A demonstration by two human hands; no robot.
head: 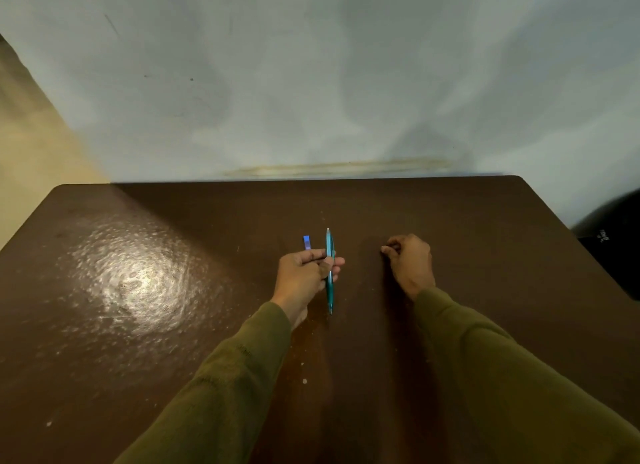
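Hands in olive-green sleeves reach out over the middle of a dark brown table (pixel 485 221), well in from every edge. The left hand (pixel 304 273) grips a teal click pen (pixel 329 290), its fingers and thumb curled round the barrel. The pen runs roughly in line from the far edge towards the near edge, button end pointing away and tip pointing back at the person. Whether the tip touches the tabletop I cannot tell. A small blue piece (pixel 306 242) sticks out of the same hand's fingers just to the left of the pen, on the far side of the knuckles; what it is stays unclear. The right hand (pixel 410 262) sits apart from the left, towards the right edge, clenched with its fingertips tucked in low over the surface. A dark speck at those fingertips is too small to make out. Lamp glare spreads over the table's left half, a pale wall (pixel 311 82) rises behind the far edge, and a black object (pixel 609 252) stands off the far right corner
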